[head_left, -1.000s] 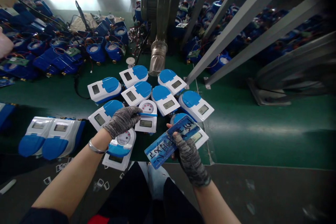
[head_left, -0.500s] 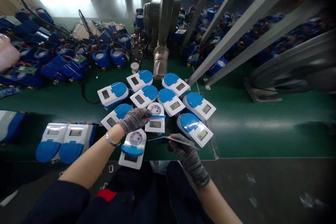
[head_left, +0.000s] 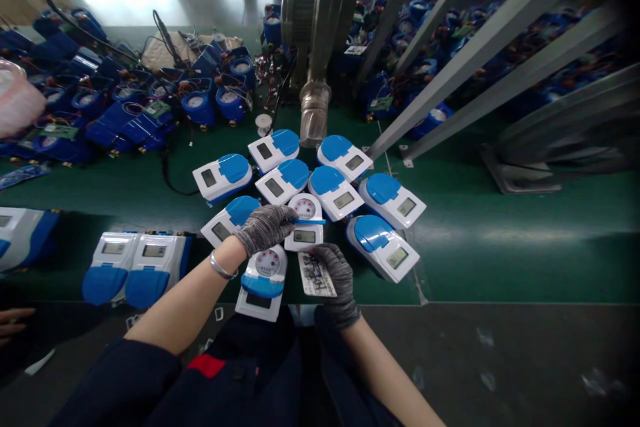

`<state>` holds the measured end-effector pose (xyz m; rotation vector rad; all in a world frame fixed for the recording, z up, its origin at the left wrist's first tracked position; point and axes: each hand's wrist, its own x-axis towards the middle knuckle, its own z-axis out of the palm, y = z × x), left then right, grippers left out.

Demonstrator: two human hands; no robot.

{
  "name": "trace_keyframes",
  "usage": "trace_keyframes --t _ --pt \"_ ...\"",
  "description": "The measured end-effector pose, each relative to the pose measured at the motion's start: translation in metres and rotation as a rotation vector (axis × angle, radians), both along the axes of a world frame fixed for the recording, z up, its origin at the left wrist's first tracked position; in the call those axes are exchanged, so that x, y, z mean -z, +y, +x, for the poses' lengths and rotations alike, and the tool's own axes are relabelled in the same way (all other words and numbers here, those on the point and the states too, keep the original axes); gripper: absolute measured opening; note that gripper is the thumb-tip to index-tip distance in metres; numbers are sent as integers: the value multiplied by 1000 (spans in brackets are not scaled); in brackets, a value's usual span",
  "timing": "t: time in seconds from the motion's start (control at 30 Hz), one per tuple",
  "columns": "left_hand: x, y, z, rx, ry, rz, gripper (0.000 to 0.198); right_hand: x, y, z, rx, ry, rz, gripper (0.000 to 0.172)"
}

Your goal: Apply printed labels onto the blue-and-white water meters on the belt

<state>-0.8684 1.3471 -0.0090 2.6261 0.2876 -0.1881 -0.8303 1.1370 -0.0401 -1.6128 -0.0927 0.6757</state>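
My left hand point(head_left: 267, 228) has a grey glove on. Its fingers are bent and pressed close, and they pinch the thin blue lid point(head_left: 313, 221) of a white meter point(head_left: 305, 236). The lid is lifted, so I see only its edge, and the round dial shows above it. This meter sits on the green belt point(head_left: 475, 240), in the middle of a bunch of other white and blue meters point(head_left: 345, 197) with their lids down.

My right hand point(head_left: 339, 277) has a grey glove on too. Its fingers curl round the side of a small card point(head_left: 317, 275) and grip it. The card has its printed side up, and it is just below the meter I am touching, near the belt's front edge.

Another meter point(head_left: 263, 280) with its dial showing lies right by my left wrist, next to my silver bracelet point(head_left: 223, 267). Two more meters point(head_left: 135, 265) lie side by side, farther left. Dark blue meter parts point(head_left: 150, 113) with wires are piled at the back. A metal pipe point(head_left: 314, 110) comes down behind the bunch.
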Motion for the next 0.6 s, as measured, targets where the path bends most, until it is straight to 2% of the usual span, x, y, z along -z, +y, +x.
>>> trace_keyframes --t 0.1,0.23,0.33,0.47,0.6 --pt "-3 -1 2 -10 8 4 28 -5 6 0 -24 0 5 16" --pt "-8 0 3 4 19 0 26 -10 16 -4 25 -29 21 16" --pt "-14 -2 5 6 55 47 26 -9 12 -1 -10 -95 -10 17" --pt "-19 -12 15 98 66 141 36 -6 -23 13 -97 -234 -94 11" --pt "-17 -27 28 123 136 176 35 -5 -74 23 -16 -205 -86 20"
